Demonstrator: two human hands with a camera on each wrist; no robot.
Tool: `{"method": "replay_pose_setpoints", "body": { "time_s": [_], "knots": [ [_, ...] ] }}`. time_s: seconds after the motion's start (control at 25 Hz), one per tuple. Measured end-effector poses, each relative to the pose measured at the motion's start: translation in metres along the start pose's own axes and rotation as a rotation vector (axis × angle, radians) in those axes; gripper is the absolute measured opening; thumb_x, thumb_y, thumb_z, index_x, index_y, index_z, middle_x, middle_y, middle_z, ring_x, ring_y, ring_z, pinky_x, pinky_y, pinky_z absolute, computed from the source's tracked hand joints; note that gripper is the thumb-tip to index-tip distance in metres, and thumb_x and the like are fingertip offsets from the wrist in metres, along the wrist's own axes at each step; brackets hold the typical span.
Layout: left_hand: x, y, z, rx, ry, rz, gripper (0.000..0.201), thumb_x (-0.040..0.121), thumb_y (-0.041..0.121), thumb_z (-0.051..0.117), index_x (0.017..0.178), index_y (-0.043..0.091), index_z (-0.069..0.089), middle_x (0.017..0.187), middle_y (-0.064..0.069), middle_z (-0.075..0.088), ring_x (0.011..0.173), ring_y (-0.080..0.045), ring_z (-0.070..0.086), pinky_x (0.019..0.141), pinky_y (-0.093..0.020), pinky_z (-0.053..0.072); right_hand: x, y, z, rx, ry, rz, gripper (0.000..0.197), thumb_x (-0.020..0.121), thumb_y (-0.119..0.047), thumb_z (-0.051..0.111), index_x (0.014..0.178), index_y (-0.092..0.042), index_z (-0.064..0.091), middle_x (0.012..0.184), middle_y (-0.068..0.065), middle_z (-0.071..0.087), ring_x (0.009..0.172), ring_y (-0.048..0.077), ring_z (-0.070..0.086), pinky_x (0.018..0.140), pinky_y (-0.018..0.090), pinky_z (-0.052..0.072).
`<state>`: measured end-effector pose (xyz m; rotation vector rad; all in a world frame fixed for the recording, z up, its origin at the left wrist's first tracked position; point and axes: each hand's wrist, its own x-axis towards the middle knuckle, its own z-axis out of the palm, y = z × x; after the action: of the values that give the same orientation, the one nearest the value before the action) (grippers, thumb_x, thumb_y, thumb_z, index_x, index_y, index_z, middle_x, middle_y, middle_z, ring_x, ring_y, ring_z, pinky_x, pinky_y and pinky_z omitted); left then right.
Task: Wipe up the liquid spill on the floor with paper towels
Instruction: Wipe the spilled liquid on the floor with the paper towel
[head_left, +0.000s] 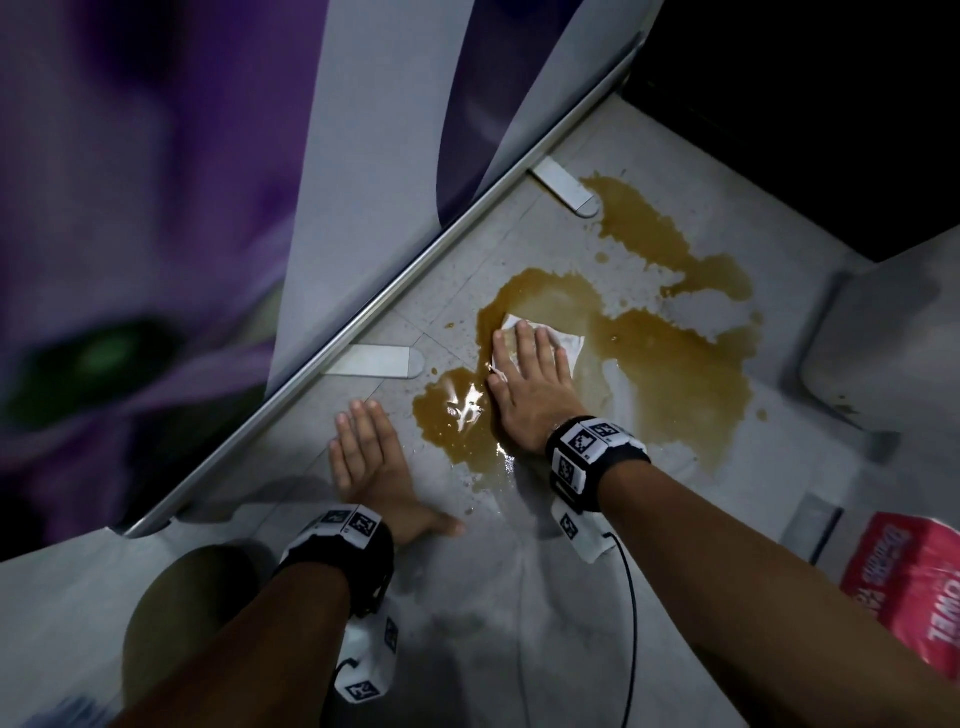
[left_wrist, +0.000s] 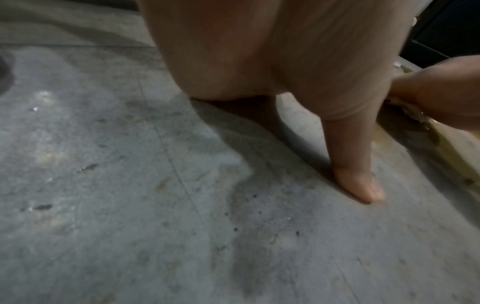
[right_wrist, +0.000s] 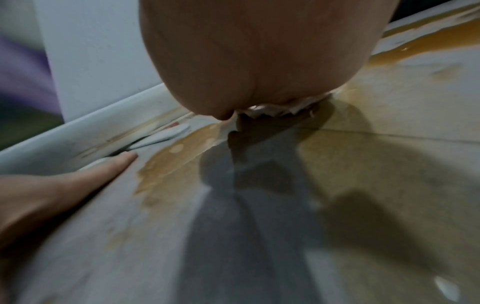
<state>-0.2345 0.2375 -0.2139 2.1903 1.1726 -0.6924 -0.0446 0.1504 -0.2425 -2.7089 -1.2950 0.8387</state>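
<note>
Now my right hand (head_left: 524, 384) presses flat, fingers spread, on the paper towel (head_left: 563, 343) inside the brown spill (head_left: 670, 374), and I should push slowly while my left hand (head_left: 369, 457), flat and holding nothing, supports me on the floor (head_left: 519, 597).

The floor (head_left: 519, 597) is made of pale grey tiles with thin joint lines and small dark specks. Along its left side stands a large white appliance (head_left: 363, 156) with purple and green printed shapes on its front. Its lower edge is a rounded silver-grey trim (head_left: 395, 291), and two flat metal feet (head_left: 371, 360) come out from under it onto the tiles. At the top right there is a very dark area (head_left: 831, 104). On the right side a light grey rounded object (head_left: 883, 338) rests on the tiles; what it is I cannot tell. The light is dim, with soft shadows on the floor.
</note>
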Motion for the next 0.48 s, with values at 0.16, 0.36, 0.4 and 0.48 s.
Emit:
{"method": "replay_pose_setpoints", "body": {
  "time_s": [0.16, 0.36, 0.4, 0.48],
  "knots": [
    [0.000, 0.000, -0.001, 0.022, -0.009, 0.001, 0.181, 0.024, 0.079, 0.078, 0.138, 0.010, -0.045, 0.145, -0.011, -0.050, 0.134, -0.030, -0.046, 0.117, -0.046, -0.020, -0.024, -0.009, -0.016, 0.187, -0.069, -0.052, 0.054, 0.108, -0.041, 0.015, 0.159, -0.028, 0.006, 0.167, 0.003, -0.003, 0.153, 0.023, -0.002, 0.120, 0.039, 0.000],
    [0.001, -0.002, -0.002, 0.019, -0.024, 0.012, 0.180, 0.027, 0.078, 0.080, 0.134, 0.011, -0.049, 0.141, -0.010, -0.055, 0.131, -0.030, -0.050, 0.115, -0.046, -0.023, -0.046, -0.011, -0.036, 0.370, 0.363, -0.048, 0.040, 0.106, -0.037, 0.036, 0.130, -0.017, 0.062, 0.121, 0.000, 0.055, 0.109, 0.018, 0.054, 0.096, 0.034, 0.046],
    [0.002, -0.002, -0.001, 0.016, -0.021, 0.014, 0.180, 0.027, 0.078, 0.080, 0.133, 0.012, -0.049, 0.141, -0.010, -0.055, 0.131, -0.030, -0.049, 0.116, -0.046, -0.022, -0.049, -0.013, -0.037, 0.383, 0.417, -0.066, 0.036, 0.105, -0.036, 0.040, 0.122, -0.016, 0.066, 0.110, -0.002, 0.058, 0.101, 0.017, 0.056, 0.088, 0.033, 0.048],
    [0.003, -0.003, 0.001, 0.013, -0.006, 0.009, 0.181, 0.025, 0.079, 0.079, 0.134, 0.012, -0.049, 0.144, -0.010, -0.052, 0.134, -0.030, -0.047, 0.116, -0.046, -0.021, -0.055, -0.017, -0.038, 0.529, 0.465, -0.102, 0.029, 0.103, -0.034, 0.047, 0.112, -0.018, 0.069, 0.103, -0.004, 0.066, 0.096, 0.014, 0.060, 0.084, 0.031, 0.049]
  ]
}}
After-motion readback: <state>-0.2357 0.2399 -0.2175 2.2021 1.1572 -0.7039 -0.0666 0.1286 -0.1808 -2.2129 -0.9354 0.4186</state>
